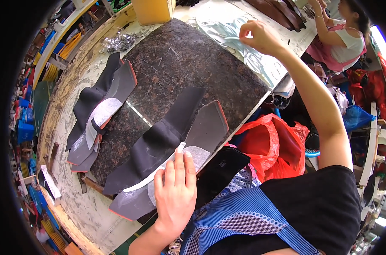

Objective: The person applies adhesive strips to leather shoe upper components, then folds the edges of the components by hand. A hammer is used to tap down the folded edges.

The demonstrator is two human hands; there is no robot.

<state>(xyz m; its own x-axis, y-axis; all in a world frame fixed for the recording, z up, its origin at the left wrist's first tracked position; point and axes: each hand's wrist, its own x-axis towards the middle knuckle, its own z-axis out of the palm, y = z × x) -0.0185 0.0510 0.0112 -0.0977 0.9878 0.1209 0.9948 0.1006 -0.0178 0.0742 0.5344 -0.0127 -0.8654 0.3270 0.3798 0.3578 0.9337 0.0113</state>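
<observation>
My left hand (176, 191) lies flat, fingers stretched out, on the nearer black shoe upper piece (159, 138). Under its fingertips a narrow white strip (154, 172) runs along the curved edge of that piece. Grey lining panels (205, 125) with red edges and a pale fuzzy patch spread beside it. Reaching to the far right, my right hand (259, 37) hovers at a heap of pale curved strips (227, 32), thumb and fingers pinched on what looks like one strip. A second black and grey upper piece (93, 110) rests to the left.
A dark stone slab (176, 55) bears both pieces on a worn white table. Metal bits (118, 42) and a yellow block (152, 10) stand at its far side. A red plastic bag (273, 140) hangs beside the slab. Another person (342, 42) sits far right.
</observation>
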